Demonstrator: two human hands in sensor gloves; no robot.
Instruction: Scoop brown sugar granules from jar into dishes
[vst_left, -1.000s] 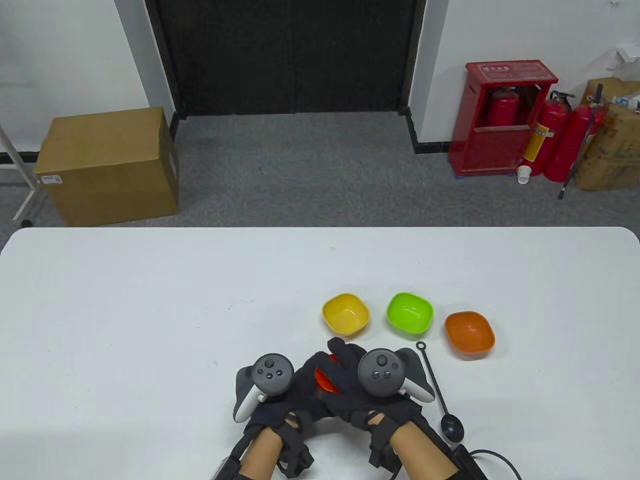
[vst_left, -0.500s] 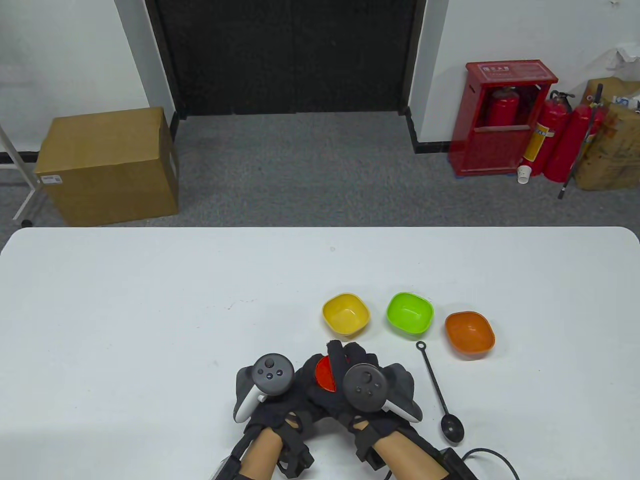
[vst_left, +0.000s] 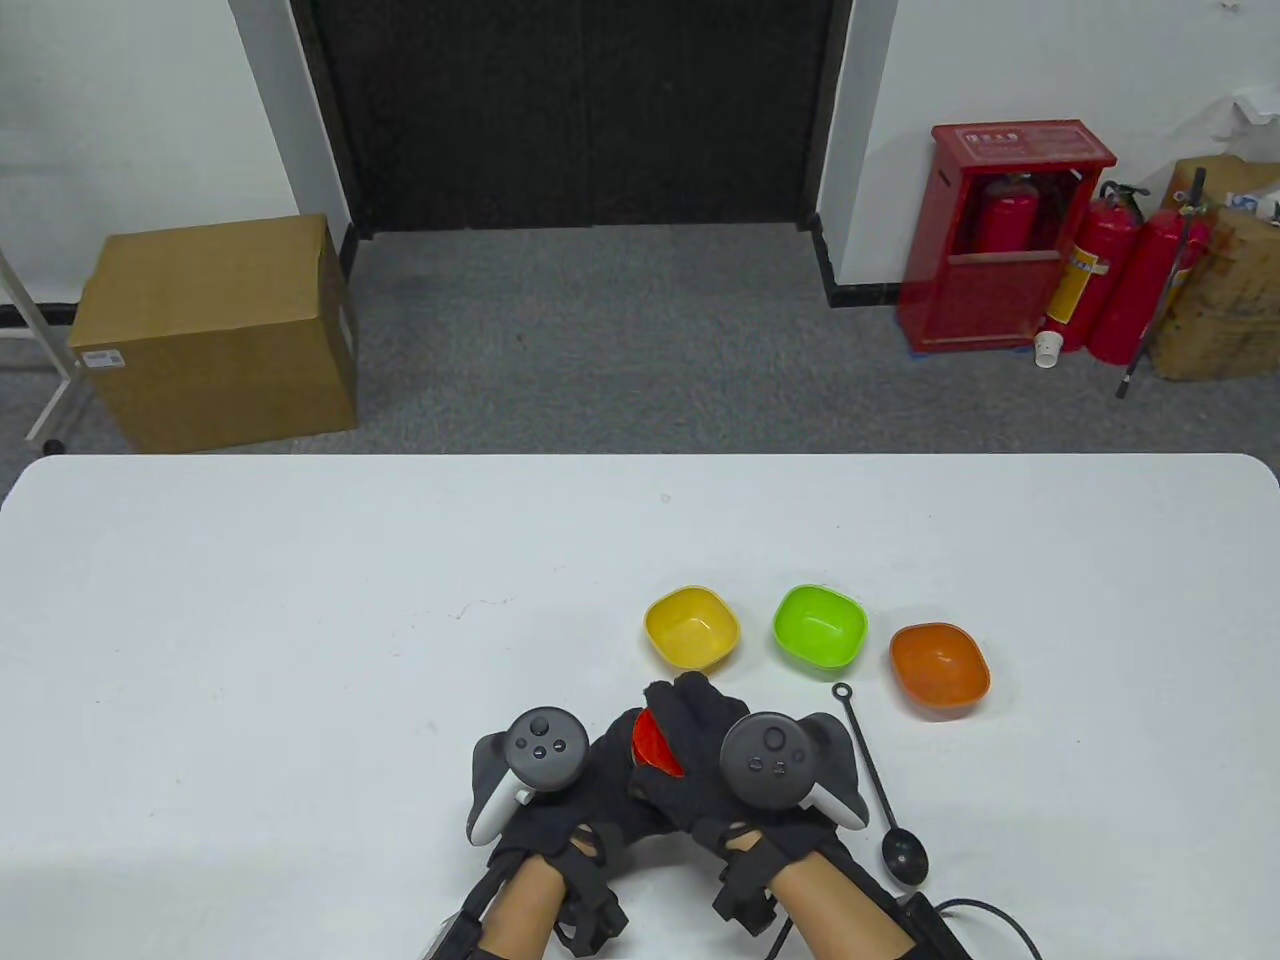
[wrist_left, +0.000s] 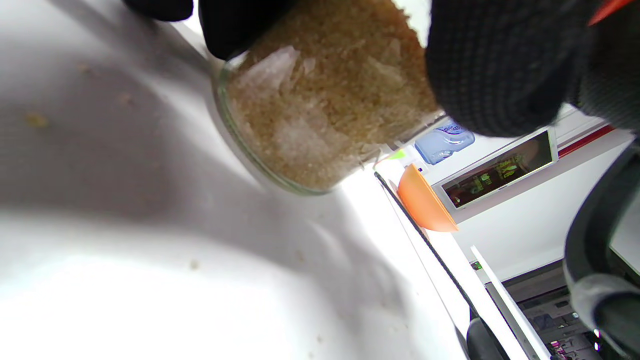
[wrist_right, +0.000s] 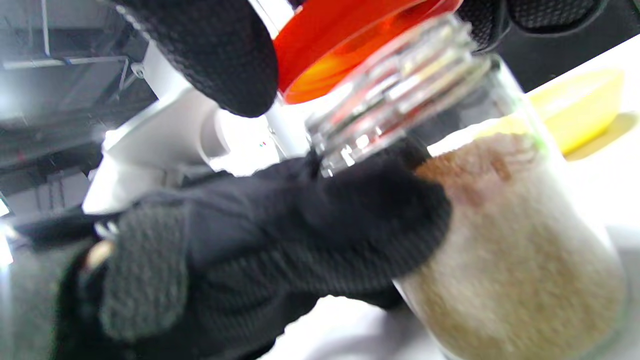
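Now left hand (vst_left: 590, 790) grips the glass sugar jar (wrist_right: 505, 260) at near table edge; right hand (vst_left: 700, 760) clasps red lid (vst_left: 655, 745), apparently lifted. Steady jar, lift lid straight.

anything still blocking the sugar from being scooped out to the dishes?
Yes: the red lid sits at the glass jar mouth, gripped by the right hand; left hand holds the jar. The black spoon lies untouched on the table.

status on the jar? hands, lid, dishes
Left hand grips jar; right hand holds red lid, lifted off threads. Dishes empty. Spoon lying untouched, nothing blocking.
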